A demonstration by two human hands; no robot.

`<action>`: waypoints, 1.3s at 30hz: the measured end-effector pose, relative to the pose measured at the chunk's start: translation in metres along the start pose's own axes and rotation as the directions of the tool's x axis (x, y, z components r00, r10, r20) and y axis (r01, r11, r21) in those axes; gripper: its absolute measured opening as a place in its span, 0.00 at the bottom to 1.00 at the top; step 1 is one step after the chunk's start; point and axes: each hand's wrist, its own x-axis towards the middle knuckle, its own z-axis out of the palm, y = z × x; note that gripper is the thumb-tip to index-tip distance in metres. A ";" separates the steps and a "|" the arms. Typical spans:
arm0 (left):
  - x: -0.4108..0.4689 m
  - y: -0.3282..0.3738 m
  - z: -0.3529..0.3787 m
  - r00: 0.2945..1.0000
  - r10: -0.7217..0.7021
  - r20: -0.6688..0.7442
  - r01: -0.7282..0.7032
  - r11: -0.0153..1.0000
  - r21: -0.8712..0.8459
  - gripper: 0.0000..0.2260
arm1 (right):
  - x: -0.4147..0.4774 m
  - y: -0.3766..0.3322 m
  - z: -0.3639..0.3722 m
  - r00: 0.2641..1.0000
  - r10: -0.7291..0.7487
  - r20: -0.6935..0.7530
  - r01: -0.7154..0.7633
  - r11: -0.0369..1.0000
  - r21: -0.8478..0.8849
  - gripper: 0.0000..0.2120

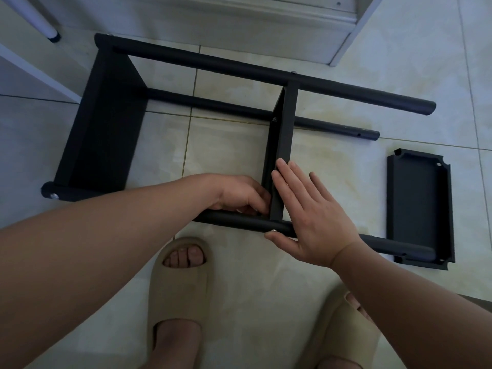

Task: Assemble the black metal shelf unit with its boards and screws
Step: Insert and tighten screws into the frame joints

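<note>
Table leg: a white round table leg (44, 21) with a dark foot stood on the pale tiled floor (346, 35) at the far left.
Shelf unit: the black metal shelf frame (213, 62) lay on its side across the tiles, its round tubes running left to right.
End board: a wide black metal end board (103, 129) stood on edge between the tubes at the frame's left end, with a silver screw head (54, 196) showing in the near tube's left tip.
Left slipper: a beige foam slipper (178, 288) sat just in front of the near tube.
Left hand: the left hand (239, 194) reached into the inner corner where the middle board met the near tube, fingers curled against the board's left face. The fingertips were hidden, so I cannot tell whether they pinched anything.
Middle board: a narrow black metal middle board (283, 139) stood on edge between the far and near tubes.
Near tube: the black round near tube (234, 219) carried a second silver screw (273, 230) directly below the middle board.
Right hand: the right hand (311, 214) lay spread and flat, fingers straight on the middle board's right edge, thumb under the near tube beside that screw.
Loose board: a black tray-shaped loose board (420, 209) lay flat on the tiles at the right, its near end under the near tube's tip.
Right slipper: a second beige slipper (343, 331) showed at the bottom right.
</note>
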 end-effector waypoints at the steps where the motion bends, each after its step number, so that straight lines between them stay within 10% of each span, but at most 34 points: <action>1: -0.001 0.000 0.000 1.000 0.006 0.003 -0.006 1.000 -0.004 0.09 | 0.000 0.000 0.000 1.000 0.001 0.002 -0.001 1.000 0.001 0.44; 39: 0.002 -0.003 -0.002 0.996 0.049 0.068 -0.043 0.995 -0.091 0.10 | 0.000 0.000 -0.001 1.000 0.002 0.009 -0.002 1.000 0.002 0.45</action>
